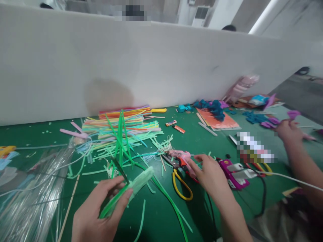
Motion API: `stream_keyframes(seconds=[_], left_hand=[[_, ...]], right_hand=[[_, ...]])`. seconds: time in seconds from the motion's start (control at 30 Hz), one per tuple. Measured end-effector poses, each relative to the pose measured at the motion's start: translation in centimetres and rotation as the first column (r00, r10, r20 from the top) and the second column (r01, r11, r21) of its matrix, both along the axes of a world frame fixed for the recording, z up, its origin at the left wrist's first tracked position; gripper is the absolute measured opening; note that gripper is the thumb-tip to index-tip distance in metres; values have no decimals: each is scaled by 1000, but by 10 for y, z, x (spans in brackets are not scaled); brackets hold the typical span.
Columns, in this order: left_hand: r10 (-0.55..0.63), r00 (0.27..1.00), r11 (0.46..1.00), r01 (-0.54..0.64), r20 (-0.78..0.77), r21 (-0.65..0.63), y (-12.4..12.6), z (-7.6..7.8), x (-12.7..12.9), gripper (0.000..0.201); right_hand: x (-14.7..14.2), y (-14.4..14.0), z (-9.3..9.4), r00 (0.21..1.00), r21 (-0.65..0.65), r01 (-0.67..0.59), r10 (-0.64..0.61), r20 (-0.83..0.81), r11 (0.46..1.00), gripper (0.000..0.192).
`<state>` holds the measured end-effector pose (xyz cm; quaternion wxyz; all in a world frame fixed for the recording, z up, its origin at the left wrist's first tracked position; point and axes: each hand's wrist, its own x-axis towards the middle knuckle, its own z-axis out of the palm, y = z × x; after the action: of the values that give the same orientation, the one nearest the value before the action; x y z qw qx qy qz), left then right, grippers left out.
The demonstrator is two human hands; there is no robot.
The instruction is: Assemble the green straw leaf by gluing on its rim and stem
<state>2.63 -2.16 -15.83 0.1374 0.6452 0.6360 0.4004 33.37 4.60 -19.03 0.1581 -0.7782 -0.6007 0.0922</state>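
So the left hand (91,206) has a green bundle (141,179) pinched around 7 o'clock, long axis running 7 to 1, pale end up. The right hand (209,174), forearm coming from 5, is on a pink glue gun (179,154), can't tell if gripped. Green counter (156,222), white partition (164,67) at 12.

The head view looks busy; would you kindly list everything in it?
Tabletop: one, green, foreground
Partition: one, pale grey, behind tabletop
Strips: many, multicoloured, back left
Wrapping: uncountable, clear, left
Glue gun: one, pink, centre
Looped handle: one, yellow, below glue gun
Power strip: one, purple, right
Packet: one, orange, back right
Fuzzy pieces: several, teal, back right
Wrapped object: one, pink, against partition
Co-worker's hand: one, bare, far right
Bundle: one, green, front
Left hand: one, bare, holding bundle
Right hand: one, bare, at glue gun
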Motion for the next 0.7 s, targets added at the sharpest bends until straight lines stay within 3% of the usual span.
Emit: stream_keyframes(seconds=[0.17,0.33,0.5,0.6,0.7], left_hand=[[-57,998,998,57,6,27,2,-4,1,17],[-62,998,993,64,-22,102,6,-6,-5,16],[-22,998,991,30,-63,131,10,-13,-9,18],[-7,999,995,11,-38,98,11,-14,-8,18],[13,1000,999,-13,10,36,13,-13,-10,21]], right_hand=[[0,-1,-39,996,-60,31,-26,87,998,44],[-9,11,-53,998,-29,34,-33,55,999,36],[-3,13,-45,988,19,119,-116,-99,993,39],[0,11,-32,962,52,205,-192,-193,977,50],[-4,12,-19,940,83,221,-190,-284,972,45]])
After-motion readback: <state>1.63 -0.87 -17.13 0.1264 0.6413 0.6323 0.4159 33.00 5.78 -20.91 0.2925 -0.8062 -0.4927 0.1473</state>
